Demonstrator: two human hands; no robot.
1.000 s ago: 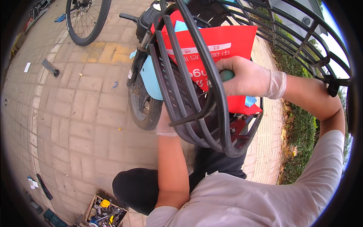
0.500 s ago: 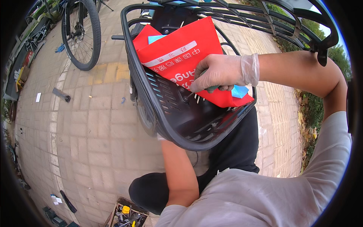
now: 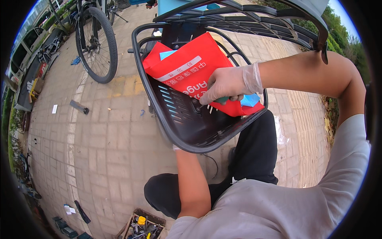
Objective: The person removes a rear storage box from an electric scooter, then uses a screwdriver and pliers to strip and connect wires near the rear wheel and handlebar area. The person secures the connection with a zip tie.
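A black plastic bicycle basket (image 3: 181,141) is in front of me, its latticed lid (image 3: 254,20) raised. My right hand (image 3: 225,83), in a thin clear glove, reaches into it, closed round the green handle of a screwdriver (image 3: 223,99). The tool's thin shaft points down at a bolt (image 3: 195,102) in the basket floor; whether the tip sits in it I cannot tell. A red bag (image 3: 187,59) with a light-blue piece (image 3: 250,100) showing lies in the basket beside that hand. My left hand (image 3: 175,147) goes beneath the basket; only its glove cuff shows and the fingers are hidden.
A bicycle wheel (image 3: 96,44) stands at the far left. On the paving lie a dark bar (image 3: 79,107), a white card (image 3: 54,108) and a black strip (image 3: 82,212). A box of tools (image 3: 145,227) is near my knee. Hedges line the right side.
The whole view has shifted slightly, with the basket and bag tilting a little. My right hand keeps its grip on the screwdriver over the bolt; my left stays beneath the basket.
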